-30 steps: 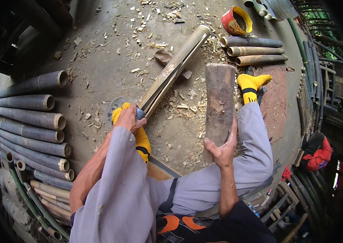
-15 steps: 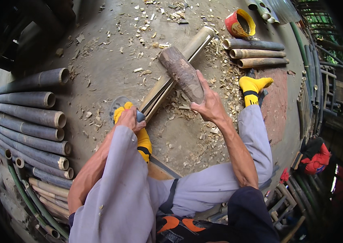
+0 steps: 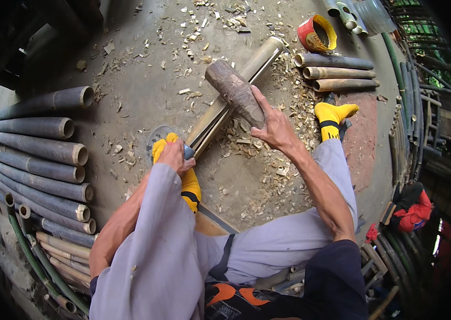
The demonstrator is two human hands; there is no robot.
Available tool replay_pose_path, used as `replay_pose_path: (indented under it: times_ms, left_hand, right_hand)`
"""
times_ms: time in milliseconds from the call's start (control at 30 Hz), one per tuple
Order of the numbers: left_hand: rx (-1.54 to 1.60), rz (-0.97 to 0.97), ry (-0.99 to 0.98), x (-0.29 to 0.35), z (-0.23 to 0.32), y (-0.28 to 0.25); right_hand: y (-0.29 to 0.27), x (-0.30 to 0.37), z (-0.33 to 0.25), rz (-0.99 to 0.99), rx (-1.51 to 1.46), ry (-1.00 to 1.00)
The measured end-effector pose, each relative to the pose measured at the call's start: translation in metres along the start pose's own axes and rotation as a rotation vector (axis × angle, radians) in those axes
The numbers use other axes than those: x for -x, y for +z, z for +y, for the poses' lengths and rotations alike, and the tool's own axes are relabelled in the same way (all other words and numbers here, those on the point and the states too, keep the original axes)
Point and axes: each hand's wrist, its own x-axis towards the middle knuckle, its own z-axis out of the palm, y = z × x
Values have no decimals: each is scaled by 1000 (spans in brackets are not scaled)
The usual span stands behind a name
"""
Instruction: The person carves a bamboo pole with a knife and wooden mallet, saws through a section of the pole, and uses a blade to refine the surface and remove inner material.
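A bamboo pole [image 3: 208, 127] with a long slit lies slantwise on the floor in front of me. My right hand [image 3: 276, 126] grips the near end of a thick, dark wooden club [image 3: 234, 90], which crosses over the pole. At the pole's near end, my left hand [image 3: 172, 156] is closed around a tool whose grey rounded end [image 3: 188, 151] sticks out beside the slit; the rest of it is hidden. Under that hand is my foot in a yellow sock [image 3: 190, 188], next to a grey round disc [image 3: 155, 140].
Several dark bamboo tubes [image 3: 36, 152] lie in a row at the left. Three shorter tubes [image 3: 340, 72] lie at the upper right, beside a red and yellow bucket [image 3: 317, 34]. Bamboo chips [image 3: 284, 152] litter the floor. Another person in red [image 3: 415, 208] is at the far right.
The wooden club and my right hand have shifted slightly left, and the right elbow has moved outward. My left hand stays at the pole's near end.
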Motion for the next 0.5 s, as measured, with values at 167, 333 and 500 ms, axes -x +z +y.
replay_pose_path:
  times_ms: [167,333,500]
  left_hand:
    - [-1,35,12,4,0,0]
    - [14,23,10,6,-6,0]
    - [-18,5,25,3,-4,6]
  right_hand:
    - [-23,-7,-29,167,-262,-107]
    - [-18,-14,-54,548,-347,-184]
    - [7,-16,4,-90,49,-16]
